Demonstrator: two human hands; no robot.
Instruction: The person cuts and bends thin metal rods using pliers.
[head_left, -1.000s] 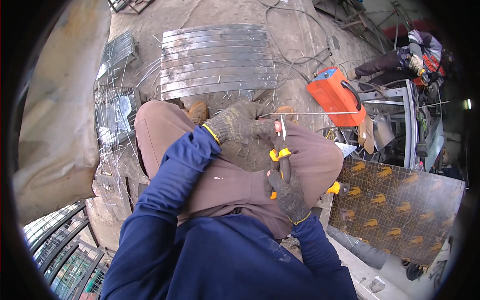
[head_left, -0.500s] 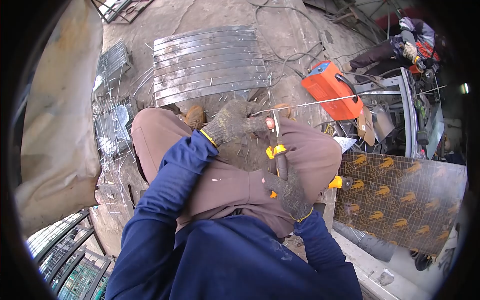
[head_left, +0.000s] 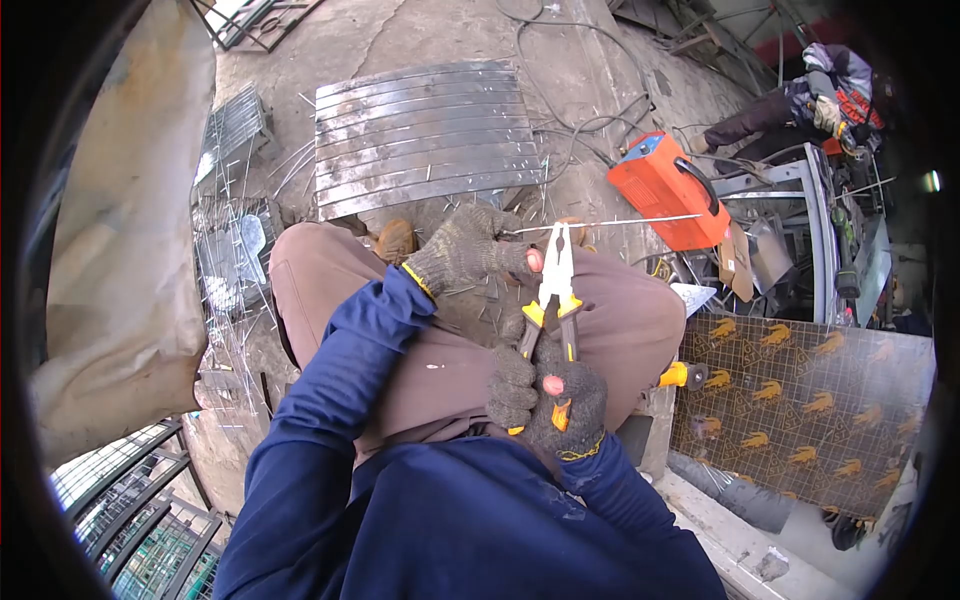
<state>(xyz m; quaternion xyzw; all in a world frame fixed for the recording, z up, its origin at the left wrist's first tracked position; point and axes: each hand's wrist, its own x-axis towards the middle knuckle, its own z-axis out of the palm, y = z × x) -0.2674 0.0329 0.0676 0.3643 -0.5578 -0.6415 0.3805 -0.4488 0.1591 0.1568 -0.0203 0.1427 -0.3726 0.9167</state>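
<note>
From the head camera I see my left hand (head_left: 468, 246), gloved, closed around one end of a thin straight wire (head_left: 620, 221), which runs out level to the right, away from it. My right hand (head_left: 552, 396), nearer my body, is wrapped round the yellow handles of the pliers (head_left: 556, 282). Their nose points up and meets the wire just beside my left fingertips (head_left: 522, 258); I cannot tell whether it bites. Beyond the left hand lies a stack of metal strips (head_left: 425, 130) on the ground. An orange welder (head_left: 665, 188) sits past the wire's far end.
</note>
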